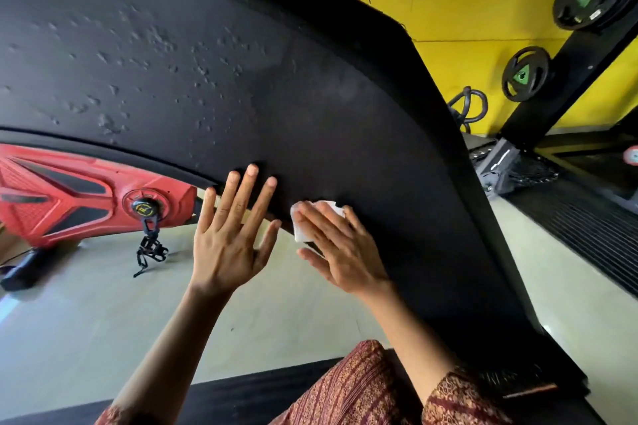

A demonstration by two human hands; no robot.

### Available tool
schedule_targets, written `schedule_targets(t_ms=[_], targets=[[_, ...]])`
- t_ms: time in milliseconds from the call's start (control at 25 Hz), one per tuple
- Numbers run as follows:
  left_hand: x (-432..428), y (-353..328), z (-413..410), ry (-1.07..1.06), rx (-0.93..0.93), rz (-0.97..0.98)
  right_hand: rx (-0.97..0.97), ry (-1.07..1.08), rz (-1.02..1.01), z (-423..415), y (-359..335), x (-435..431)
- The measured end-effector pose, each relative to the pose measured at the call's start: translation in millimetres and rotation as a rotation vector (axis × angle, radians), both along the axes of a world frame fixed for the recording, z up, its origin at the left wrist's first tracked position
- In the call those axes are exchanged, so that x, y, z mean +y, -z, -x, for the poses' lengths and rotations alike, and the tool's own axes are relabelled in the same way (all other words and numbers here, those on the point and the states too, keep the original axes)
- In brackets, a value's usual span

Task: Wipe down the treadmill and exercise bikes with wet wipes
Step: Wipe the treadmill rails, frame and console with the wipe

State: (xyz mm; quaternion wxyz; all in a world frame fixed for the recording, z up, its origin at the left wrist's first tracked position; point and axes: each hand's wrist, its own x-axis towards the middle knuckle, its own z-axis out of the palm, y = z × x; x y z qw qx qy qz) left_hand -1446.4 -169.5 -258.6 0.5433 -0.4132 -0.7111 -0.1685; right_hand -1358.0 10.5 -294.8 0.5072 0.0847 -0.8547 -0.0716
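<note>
Patterned sleeve point(459, 397) sits low in view. Your R hand point(340, 248) lies flat, pressing the wipe point(299, 221) on the black panel point(207, 45) near its lower edge. L hand point(229, 235) is spread, fingertips on that edge, holding nothing. Risk: w/ no pinch, the wipe may slide off the edge.

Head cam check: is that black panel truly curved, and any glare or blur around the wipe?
Head view: the black pebbled panel bows, probably from wide-angle distortion; only a faint sheen right of centre, no harsh glare; the white wet wipe under the right hand is sharp; the red exercise bike looks softer.
</note>
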Motion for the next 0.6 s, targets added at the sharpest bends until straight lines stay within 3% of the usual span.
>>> schedule_targets(t_ms=[160, 280, 400, 480, 600], targets=[[-7, -4, 4, -0.025, -0.045, -0.060, 0.110, 0.149, 0.252, 1, -10, 8], [-10, -3, 8, -0.021, -0.039, -0.054, 0.010, -0.012, 0.022, 1, 11, -12], [-10, -6, 8, -0.034, -0.048, -0.069, 0.044, -0.050, -0.177, 13, -47, -7], [-10, -6, 6, -0.046, -0.066, -0.094, 0.140, 0.021, -0.070, 12, -67, 4], [-14, -9, 8, -0.062, -0.061, -0.101, 0.162, 0.055, 0.086, 3, -33, 3]])
